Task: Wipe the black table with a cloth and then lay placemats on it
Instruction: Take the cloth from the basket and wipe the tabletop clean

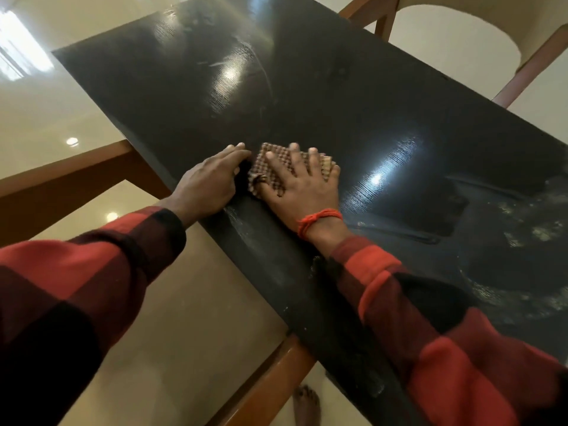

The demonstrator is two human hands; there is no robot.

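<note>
Nearest, along the near edge of the black table, a pale dusty band is not yet wiped, and more smeared residue lies toward the right end. A little farther in, just inside that near edge, the right hand presses flat on the brown checked cloth, fingers spread straight across it. The left hand rests just beside the cloth's left side, fingers straight, gripping nothing. I judge the wiping step is in hand; next calls for dragging the cloth along the dusty edge. No placemats show. Beyond the far edge stands a chair. No writing is readable anywhere.
</note>
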